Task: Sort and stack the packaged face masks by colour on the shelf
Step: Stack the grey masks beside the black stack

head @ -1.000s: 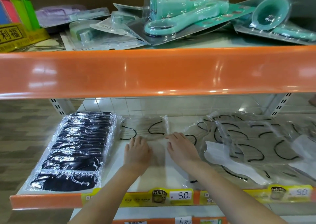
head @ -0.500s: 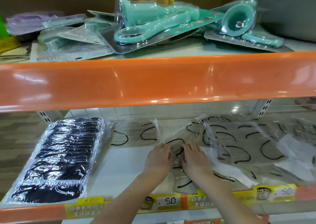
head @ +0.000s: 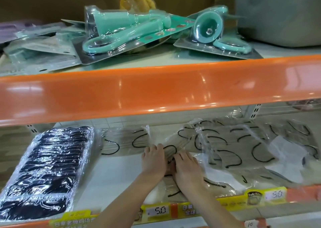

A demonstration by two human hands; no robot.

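Both hands lie flat, palms down and fingers straight, side by side near the front edge of the shelf point(head: 111, 180). The left hand point(head: 153, 161) and the right hand point(head: 187, 168) press on a beige mask packet point(head: 171, 151). More beige packets point(head: 243, 147) lie loose toward the right edge, blurred and overlapping. A wrapped stack of black masks point(head: 46, 172) lies at the left edge.
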